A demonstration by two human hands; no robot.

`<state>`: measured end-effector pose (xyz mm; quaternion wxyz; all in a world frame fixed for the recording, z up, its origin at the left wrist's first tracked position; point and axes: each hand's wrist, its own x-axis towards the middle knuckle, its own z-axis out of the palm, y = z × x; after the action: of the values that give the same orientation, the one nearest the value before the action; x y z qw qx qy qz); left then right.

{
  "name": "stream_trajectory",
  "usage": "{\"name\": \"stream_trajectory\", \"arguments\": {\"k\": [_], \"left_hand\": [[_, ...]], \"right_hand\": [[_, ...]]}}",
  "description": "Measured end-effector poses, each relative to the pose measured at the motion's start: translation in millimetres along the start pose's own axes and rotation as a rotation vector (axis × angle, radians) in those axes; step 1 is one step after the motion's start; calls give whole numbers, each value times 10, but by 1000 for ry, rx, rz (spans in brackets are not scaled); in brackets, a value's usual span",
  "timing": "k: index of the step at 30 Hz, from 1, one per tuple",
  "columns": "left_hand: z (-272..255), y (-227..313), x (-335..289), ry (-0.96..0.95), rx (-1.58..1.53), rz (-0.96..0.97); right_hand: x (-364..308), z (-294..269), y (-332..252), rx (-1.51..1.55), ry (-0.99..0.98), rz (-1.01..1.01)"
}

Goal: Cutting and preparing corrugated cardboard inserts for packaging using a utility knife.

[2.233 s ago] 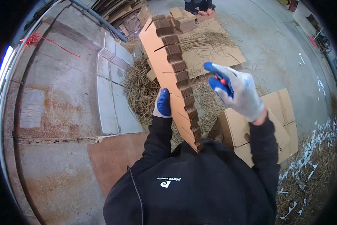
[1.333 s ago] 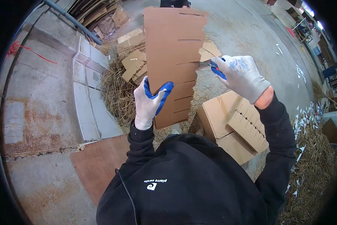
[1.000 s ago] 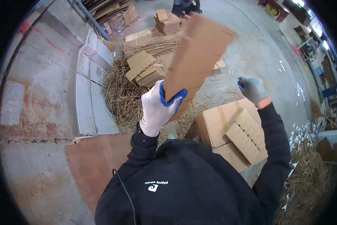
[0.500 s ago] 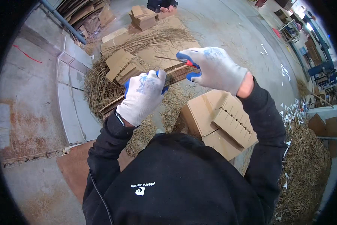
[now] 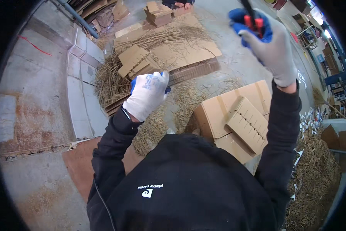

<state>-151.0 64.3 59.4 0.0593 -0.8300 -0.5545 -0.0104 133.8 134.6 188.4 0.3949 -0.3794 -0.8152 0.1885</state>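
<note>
My left hand [image 5: 146,94], in a white glove with blue palm coating, is closed at the near left of a cardboard stack [image 5: 198,72]. Whatever its curled fingers hold is hidden. High on the right, my right hand [image 5: 275,50] in a matching glove is wrapped round a red-and-black handled tool [image 5: 254,21]. The tool's dark part points up and is blurred, so I cannot tell its exact kind. Just beyond my left hand lies a cut cardboard piece [image 5: 133,57] with a notched edge.
Brown strips [image 5: 111,79] are heaped left of the stack. A cardboard box [image 5: 223,106] carries a slotted cardboard panel [image 5: 250,123]. A larger scrap heap [image 5: 315,181] lies at right. Another person's hands [image 5: 183,5] are at the far edge beside stacked cardboard [image 5: 158,17].
My right hand has lifted away from the stack, up and to the right, with the tool still in it. My left hand stays by the stack. The whole view has shifted slightly.
</note>
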Motion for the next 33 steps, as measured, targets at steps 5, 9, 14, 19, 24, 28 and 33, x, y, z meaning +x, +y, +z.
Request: {"name": "stream_trajectory", "arguments": {"k": [5,9,14,19,24,28,33], "left_hand": [[-41,-406,-51,428,-250,-229],[-71,-334,32,743,-558,-259],[88,-293,216,913,-1278,-456],[-123,-133,218,725,-365,-386],[-99,-25,188,454,-59,-344],[-123,67,163,380,-14,-319],[-126,135,126,351,22,-263]], "right_hand": [[-399,309,608,526,326,281],[-1015,1094,1037,838,212,644],[-1255,1820,816,1059,354,764],[-1281,1632,877,946,306,711],[-1221,1297,900,592,271,471],[-1092,1118,635,127,205,328],[-914,1035,214,-165,127,164]]}}
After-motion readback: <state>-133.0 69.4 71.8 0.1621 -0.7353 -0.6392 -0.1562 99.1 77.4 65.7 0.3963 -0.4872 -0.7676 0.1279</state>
